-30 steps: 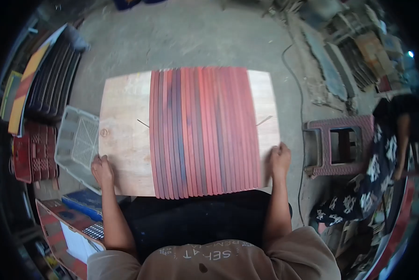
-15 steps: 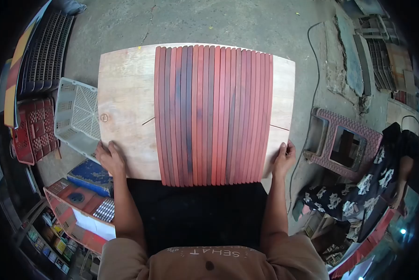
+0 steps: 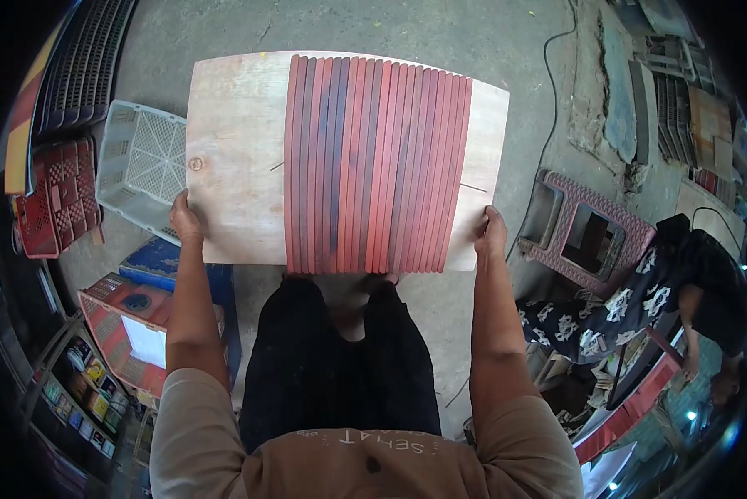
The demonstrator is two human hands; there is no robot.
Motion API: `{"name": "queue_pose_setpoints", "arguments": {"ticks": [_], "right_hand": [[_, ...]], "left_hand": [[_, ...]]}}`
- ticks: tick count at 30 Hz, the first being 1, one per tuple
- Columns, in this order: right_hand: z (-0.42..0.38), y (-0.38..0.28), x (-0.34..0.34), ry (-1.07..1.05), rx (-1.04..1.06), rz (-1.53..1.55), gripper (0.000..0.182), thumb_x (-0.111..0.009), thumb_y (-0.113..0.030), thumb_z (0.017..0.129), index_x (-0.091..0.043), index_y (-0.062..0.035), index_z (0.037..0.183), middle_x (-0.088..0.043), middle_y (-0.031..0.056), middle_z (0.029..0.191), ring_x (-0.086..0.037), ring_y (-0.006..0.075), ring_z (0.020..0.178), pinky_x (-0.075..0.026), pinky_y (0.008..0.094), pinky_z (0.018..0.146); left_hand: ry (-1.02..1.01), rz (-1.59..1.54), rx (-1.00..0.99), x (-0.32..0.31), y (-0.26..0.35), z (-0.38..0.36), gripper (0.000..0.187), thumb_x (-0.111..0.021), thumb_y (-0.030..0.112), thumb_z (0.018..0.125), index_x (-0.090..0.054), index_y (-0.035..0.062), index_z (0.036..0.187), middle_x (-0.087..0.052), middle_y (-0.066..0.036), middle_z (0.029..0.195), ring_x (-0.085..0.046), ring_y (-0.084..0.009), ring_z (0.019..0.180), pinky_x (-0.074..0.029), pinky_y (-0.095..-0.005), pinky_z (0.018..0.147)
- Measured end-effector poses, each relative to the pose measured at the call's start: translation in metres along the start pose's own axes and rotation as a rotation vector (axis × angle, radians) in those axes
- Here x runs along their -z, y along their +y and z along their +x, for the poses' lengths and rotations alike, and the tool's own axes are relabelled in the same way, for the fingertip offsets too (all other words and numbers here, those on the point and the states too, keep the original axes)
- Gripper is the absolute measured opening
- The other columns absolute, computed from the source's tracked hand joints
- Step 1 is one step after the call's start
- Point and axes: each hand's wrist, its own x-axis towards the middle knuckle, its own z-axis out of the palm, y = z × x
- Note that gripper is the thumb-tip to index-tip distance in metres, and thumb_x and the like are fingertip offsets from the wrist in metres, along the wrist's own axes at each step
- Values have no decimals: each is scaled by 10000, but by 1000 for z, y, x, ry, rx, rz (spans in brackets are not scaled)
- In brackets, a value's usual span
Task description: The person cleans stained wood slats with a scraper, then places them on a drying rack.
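Note:
A pale plywood board point(image 3: 239, 125) is held out in front of me, over the floor. Across its middle lies a row of several reddish-brown wooden slats point(image 3: 373, 166) with rounded ends, packed side by side. My left hand point(image 3: 185, 218) grips the board's left edge near the lower corner; part of its fingers is hidden beneath. On the opposite edge, my right hand point(image 3: 492, 230) is closed round the board near its lower right corner. A thin dark line shows on the bare wood at either side of the slats.
A white plastic crate point(image 3: 140, 162) stands left of the board, near a red crate point(image 3: 57, 200) and a blue box point(image 3: 153, 264). To the right is a pink stool point(image 3: 586, 233), beside a person in patterned dark clothing point(image 3: 590, 328). A cable point(image 3: 548, 108) runs along the concrete floor.
Both hands have raised the board away from my lap, carrying the slats with it. My legs and feet now show below it, and my arms are stretched further forward.

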Motion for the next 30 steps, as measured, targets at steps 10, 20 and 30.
{"name": "queue_pose_setpoints", "arguments": {"ticks": [10,20,30], "right_hand": [[-24,7,34,-2,0,114,126,-535,-88,788,-576,-23,888,-503,-21,663,-399,65,485,-294,215,409],[-122,10,108,47,-75,185,50,-520,-68,801,-562,-44,813,-474,-48,665,-403,38,555,-323,185,507],[-201,-49,159,91,290,-135,191,-531,-180,845,-596,-1,834,-536,-14,655,-429,54,579,-365,215,531]], "left_hand": [[120,-223,148,35,18,-51,338,-417,203,821,-618,-69,834,-624,-122,776,-542,-192,713,-425,-326,695],[86,-254,27,114,42,-105,330,-400,209,801,-610,-41,751,-610,-94,722,-519,-168,662,-422,-315,639],[6,-194,-50,173,110,-104,362,-400,230,813,-618,-58,834,-604,-127,843,-522,-206,796,-411,-335,743]]}}
